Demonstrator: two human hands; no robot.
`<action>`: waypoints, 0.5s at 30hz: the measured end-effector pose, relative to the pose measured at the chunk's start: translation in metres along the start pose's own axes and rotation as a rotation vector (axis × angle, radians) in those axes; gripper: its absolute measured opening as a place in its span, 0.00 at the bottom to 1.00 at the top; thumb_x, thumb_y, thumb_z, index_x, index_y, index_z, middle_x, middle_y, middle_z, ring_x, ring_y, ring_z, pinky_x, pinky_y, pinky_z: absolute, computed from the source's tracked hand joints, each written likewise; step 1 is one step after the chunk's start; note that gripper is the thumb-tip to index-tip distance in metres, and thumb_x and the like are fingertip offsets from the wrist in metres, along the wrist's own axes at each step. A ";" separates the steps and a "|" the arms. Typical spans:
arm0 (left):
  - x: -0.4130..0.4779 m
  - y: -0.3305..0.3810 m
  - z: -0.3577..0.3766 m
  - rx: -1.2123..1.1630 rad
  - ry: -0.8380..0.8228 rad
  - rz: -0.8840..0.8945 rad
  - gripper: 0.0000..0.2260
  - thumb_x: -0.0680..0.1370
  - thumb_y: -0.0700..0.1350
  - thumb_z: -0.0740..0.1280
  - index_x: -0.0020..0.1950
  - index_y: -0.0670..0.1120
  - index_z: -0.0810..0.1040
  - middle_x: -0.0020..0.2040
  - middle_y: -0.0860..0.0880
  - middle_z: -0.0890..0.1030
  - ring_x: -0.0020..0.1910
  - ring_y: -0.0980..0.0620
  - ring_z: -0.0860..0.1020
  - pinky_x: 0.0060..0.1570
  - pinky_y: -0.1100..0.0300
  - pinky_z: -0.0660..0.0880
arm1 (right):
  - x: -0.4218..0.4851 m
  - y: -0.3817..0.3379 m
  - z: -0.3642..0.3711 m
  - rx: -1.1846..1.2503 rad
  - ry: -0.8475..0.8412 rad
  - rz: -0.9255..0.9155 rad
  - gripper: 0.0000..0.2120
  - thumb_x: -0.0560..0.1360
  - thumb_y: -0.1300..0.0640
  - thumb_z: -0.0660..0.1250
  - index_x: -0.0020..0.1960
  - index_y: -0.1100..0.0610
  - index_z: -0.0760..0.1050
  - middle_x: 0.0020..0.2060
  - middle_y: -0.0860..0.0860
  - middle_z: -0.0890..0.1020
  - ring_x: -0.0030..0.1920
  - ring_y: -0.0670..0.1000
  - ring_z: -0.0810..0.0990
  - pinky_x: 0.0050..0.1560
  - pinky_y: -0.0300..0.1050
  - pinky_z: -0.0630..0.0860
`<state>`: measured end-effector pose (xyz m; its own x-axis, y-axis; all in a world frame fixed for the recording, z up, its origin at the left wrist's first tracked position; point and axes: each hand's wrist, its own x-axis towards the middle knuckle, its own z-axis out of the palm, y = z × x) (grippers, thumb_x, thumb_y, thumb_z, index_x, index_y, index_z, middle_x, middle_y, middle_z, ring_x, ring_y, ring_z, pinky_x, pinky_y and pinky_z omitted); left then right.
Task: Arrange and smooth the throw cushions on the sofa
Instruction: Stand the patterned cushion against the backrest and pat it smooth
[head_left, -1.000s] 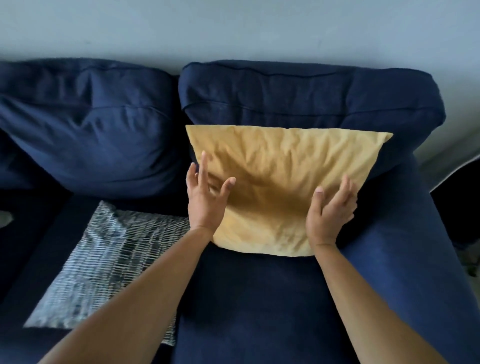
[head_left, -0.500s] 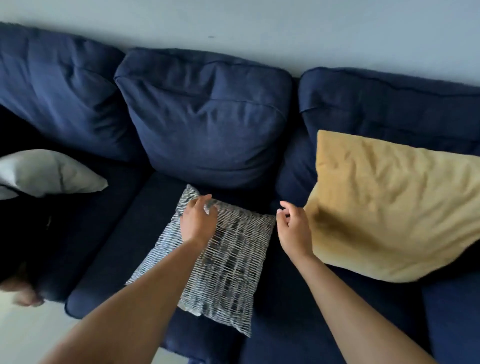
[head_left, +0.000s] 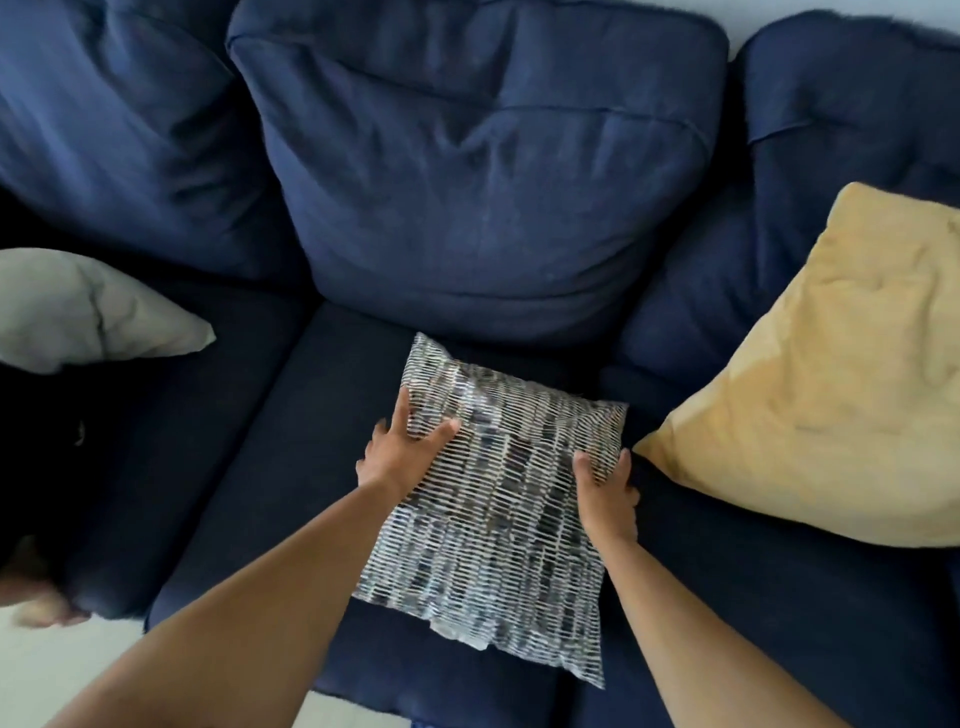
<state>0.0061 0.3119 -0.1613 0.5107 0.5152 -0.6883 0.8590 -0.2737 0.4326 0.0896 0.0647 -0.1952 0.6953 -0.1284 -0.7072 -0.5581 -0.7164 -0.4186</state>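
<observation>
A black-and-white patterned cushion lies flat on the middle seat of the dark blue sofa. My left hand grips its left edge, thumb on top. On the right edge my right hand has its thumb on top and its fingers curled around the side. A yellow cushion leans against the right back cushion, its lower corner close to my right hand. A light grey cushion rests on the left seat.
A large blue back cushion stands directly behind the patterned cushion, with others on either side. The sofa's front edge and pale floor show at the lower left.
Both hands left the yellow cushion and moved left to the patterned cushion, where they now grip its two sides. My view has swung left and closer.
</observation>
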 end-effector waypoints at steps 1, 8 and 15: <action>0.005 -0.002 0.002 -0.054 -0.006 -0.003 0.46 0.69 0.79 0.60 0.80 0.69 0.41 0.80 0.43 0.62 0.74 0.39 0.68 0.71 0.40 0.66 | 0.005 0.002 0.004 0.039 -0.011 0.014 0.41 0.75 0.27 0.53 0.81 0.41 0.40 0.77 0.61 0.59 0.69 0.68 0.69 0.64 0.62 0.68; 0.018 -0.009 0.000 -0.433 0.022 0.067 0.50 0.62 0.74 0.74 0.80 0.67 0.57 0.71 0.53 0.78 0.53 0.56 0.82 0.54 0.57 0.78 | 0.010 -0.012 0.022 0.411 0.055 -0.097 0.40 0.75 0.36 0.66 0.81 0.45 0.53 0.74 0.50 0.71 0.70 0.58 0.73 0.63 0.50 0.70; -0.018 0.019 -0.067 -0.773 0.349 0.527 0.38 0.68 0.63 0.79 0.75 0.68 0.67 0.68 0.63 0.78 0.65 0.62 0.78 0.58 0.69 0.75 | -0.056 -0.096 -0.006 0.671 0.331 -0.731 0.31 0.76 0.41 0.68 0.76 0.38 0.60 0.74 0.32 0.65 0.75 0.39 0.63 0.72 0.36 0.63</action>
<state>0.0107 0.3518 -0.1015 0.6749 0.7238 -0.1437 0.2043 0.0039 0.9789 0.1070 0.1361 -0.1123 0.9974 -0.0715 -0.0051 -0.0180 -0.1805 -0.9834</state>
